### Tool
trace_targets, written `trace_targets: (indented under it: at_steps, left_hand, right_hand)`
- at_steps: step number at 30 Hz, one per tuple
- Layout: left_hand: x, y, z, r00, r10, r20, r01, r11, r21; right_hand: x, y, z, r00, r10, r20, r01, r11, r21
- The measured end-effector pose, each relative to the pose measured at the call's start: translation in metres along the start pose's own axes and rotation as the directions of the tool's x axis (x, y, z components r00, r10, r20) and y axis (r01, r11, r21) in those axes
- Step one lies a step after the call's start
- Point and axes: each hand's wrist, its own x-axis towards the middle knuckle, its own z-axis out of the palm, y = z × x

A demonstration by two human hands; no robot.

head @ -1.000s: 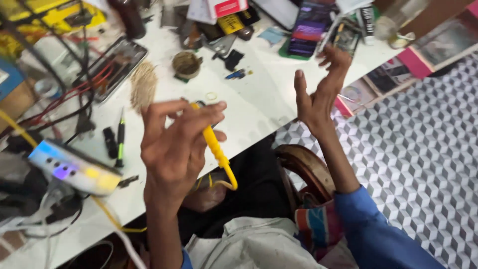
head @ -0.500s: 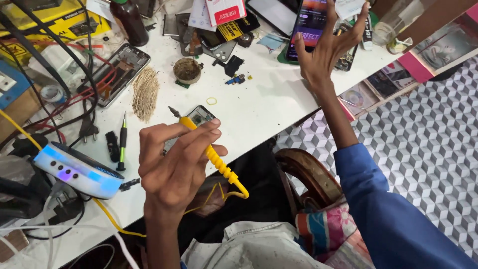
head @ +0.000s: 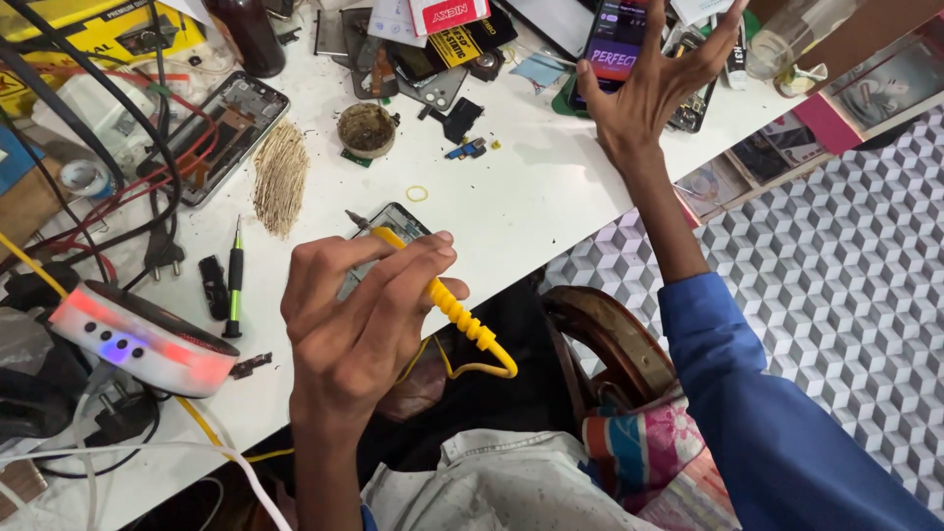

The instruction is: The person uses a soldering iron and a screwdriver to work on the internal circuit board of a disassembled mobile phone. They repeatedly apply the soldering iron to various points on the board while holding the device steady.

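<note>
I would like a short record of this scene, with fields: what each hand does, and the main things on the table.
Left hand: holds a yellow soldering iron, tip pointing up and left
Right hand: fingers spread, reaching over a lit phone
Table: white, cluttered
Under the iron tip: small opened phone
Left of it: green screwdriver, opened phone with red wires
Also: round tin, pale fibre bundle

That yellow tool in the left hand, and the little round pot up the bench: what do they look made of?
Yellow tool in the left hand: handle and ribbed cord sleeve look like soft matte rubber or plastic, since the sleeve bends; its tip looks like dull grey metal. Round pot: probably a tarnished metal tin, with a thin brownish rim and grimy contents, though I can't be sure.
</note>
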Motion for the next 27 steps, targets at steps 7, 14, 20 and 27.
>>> trace_targets:
  at_steps: [7, 14, 20, 27]
  left_hand:
    - [-0.003, 0.000, -0.004, 1.000, 0.012, 0.014, -0.012, 1.000, 0.013]
    - [-0.003, -0.002, -0.003, 0.998, 0.043, 0.035, -0.045, 0.998, 0.053]
    - [-0.009, -0.001, -0.005, 0.996, 0.082, 0.028, -0.084, 0.989, 0.121]
    - [-0.013, -0.001, -0.012, 0.996, 0.089, 0.018, -0.090, 0.985, 0.150]
  right_hand:
    - [0.000, 0.006, 0.011, 0.989, 0.130, -0.064, -0.121, 0.984, 0.132]
    - [0.002, 0.001, 0.008, 0.998, -0.032, -0.046, 0.033, 0.999, 0.004]
    - [-0.006, -0.009, -0.018, 0.983, 0.040, -0.182, 0.000, 0.977, 0.214]
    - [0.007, -0.021, -0.043, 0.899, 0.372, 0.233, -0.435, 0.822, 0.367]
